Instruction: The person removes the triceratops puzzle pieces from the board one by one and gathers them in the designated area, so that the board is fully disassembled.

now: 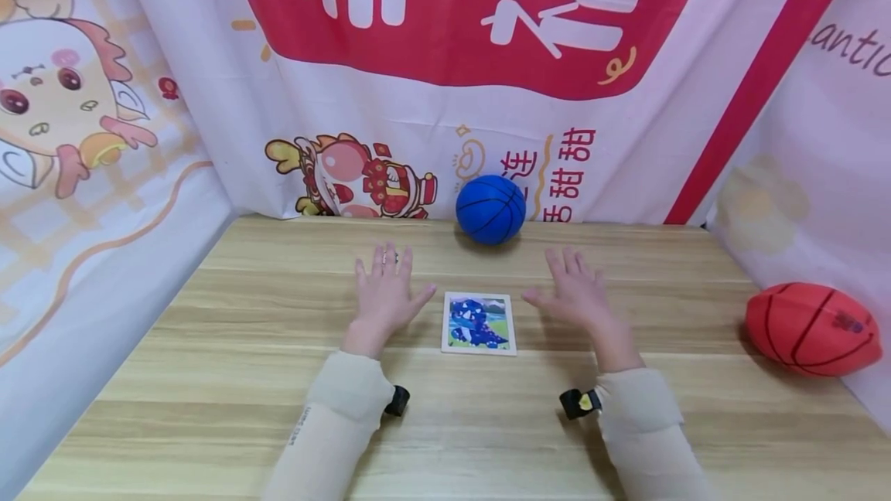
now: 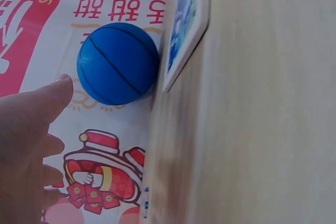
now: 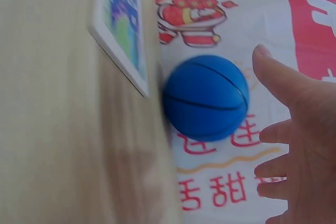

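Observation:
A small square picture puzzle or tile [image 1: 479,323] with a white border and a blue dinosaur lies flat on the wooden table between the two hands. To its left, my left hand [image 1: 386,292] is held with fingers spread, touching nothing that I can see. My right hand [image 1: 574,292] is on its other side, fingers extended and thumb toward the tile, holding nothing. Beyond the tile sits a blue ball [image 1: 490,209] with black basketball lines, near the table's back edge. Both wrist views show the blue ball [image 2: 118,63] past the thumb, and the tile [image 3: 123,30] edge-on.
A red ball [image 1: 813,329], dented and lined like a basketball, rests at the table's right edge. Printed cloth [image 1: 445,107] with red and white lettering hangs behind the wooden table [image 1: 480,439], and more cloth lines both sides. Black straps with cameras are on both wrists.

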`<action>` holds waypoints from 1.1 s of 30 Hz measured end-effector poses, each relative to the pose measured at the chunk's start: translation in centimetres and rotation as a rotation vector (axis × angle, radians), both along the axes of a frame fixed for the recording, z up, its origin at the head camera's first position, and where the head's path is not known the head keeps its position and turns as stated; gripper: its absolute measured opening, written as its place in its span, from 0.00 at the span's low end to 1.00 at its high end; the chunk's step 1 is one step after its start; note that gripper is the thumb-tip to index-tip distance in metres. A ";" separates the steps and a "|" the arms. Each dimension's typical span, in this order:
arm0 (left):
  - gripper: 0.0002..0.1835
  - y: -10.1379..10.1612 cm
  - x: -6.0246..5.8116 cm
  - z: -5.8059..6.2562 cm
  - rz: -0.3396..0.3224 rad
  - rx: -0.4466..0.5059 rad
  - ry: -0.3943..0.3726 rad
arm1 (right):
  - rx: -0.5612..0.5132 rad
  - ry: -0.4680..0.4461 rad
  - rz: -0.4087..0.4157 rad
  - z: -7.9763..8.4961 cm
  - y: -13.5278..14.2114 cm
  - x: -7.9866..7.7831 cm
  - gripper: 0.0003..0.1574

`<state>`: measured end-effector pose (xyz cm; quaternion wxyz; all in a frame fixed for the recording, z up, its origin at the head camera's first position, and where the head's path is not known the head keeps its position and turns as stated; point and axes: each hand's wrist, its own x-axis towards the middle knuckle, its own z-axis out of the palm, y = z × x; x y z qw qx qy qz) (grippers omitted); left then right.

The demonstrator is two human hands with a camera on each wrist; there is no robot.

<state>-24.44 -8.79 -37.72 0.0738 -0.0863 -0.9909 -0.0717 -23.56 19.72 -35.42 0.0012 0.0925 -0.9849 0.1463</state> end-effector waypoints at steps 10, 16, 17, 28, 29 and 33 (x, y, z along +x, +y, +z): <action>0.43 1.4 0.1 -1.9 -0.043 0.155 -0.066 | -0.072 -0.035 0.071 -2.7 -2.7 0.2 0.48; 0.43 1.9 0.2 -3.0 -0.085 0.214 -0.118 | -0.202 -0.063 0.129 -4.2 -3.0 -0.2 0.44; 0.43 1.9 0.2 -3.3 -0.098 0.216 -0.117 | -0.239 -0.069 0.139 -4.4 -3.0 -0.3 0.42; 0.43 2.7 0.9 -5.1 -0.281 0.169 -0.134 | -0.373 -0.034 0.186 -6.5 -2.9 -0.8 0.31; 0.43 2.8 0.9 -5.2 -0.297 0.167 -0.142 | -0.375 -0.025 0.186 -6.6 -2.9 -0.9 0.30; 0.43 3.0 1.2 -5.7 -0.346 0.173 -0.172 | -0.378 -0.018 0.179 -6.8 -2.9 -0.9 0.29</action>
